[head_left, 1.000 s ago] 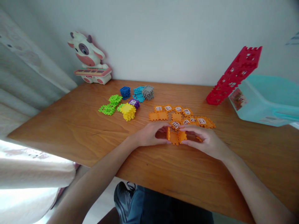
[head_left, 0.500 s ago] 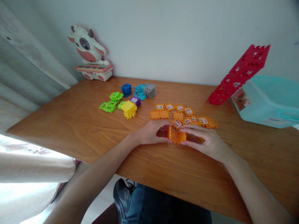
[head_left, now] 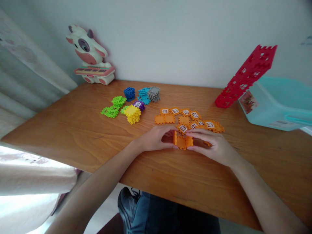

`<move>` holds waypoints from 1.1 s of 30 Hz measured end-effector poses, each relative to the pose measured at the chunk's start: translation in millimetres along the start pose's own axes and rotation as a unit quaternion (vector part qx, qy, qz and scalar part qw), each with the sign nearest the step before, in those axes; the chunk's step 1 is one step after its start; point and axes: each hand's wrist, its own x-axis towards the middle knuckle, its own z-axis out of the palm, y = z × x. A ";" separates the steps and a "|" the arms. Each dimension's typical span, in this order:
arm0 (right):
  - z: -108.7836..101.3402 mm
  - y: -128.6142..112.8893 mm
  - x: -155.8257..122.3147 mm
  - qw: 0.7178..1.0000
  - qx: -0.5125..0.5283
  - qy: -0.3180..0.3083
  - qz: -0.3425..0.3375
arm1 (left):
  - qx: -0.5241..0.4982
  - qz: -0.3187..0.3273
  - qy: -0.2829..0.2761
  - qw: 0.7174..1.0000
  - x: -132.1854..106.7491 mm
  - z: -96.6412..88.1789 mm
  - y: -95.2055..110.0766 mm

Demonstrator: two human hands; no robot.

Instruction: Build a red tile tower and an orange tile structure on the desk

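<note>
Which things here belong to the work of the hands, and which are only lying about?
With the work: left hand, right hand, orange tile piece between them, loose orange window tiles.
Lying about: green, yellow and blue tile stacks, red tile tower, teal box, cow toy.

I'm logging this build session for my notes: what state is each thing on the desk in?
left hand, cupped against the orange block structure
right hand, fingers on that structure's other side
orange block structure, panels joined, resting on the desk
orange window pieces, lying flat
red block tower, assembled, tilted, foot on the desk
yellow block stack, piled
cow toy keyboard, upright by the wall
</note>
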 end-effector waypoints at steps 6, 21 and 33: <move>0.3 -1.5 1.4 1.000 0.009 -0.003 0.010 | 0.005 0.004 0.003 1.000 -0.4 0.3 -0.6; 4.8 1.9 2.8 0.999 0.018 -0.028 0.019 | 0.017 0.003 0.013 1.000 -0.6 1.7 -1.7; 7.4 -0.8 -0.8 0.996 -0.005 -0.061 0.057 | 0.118 0.014 0.002 0.993 -0.4 1.4 -0.9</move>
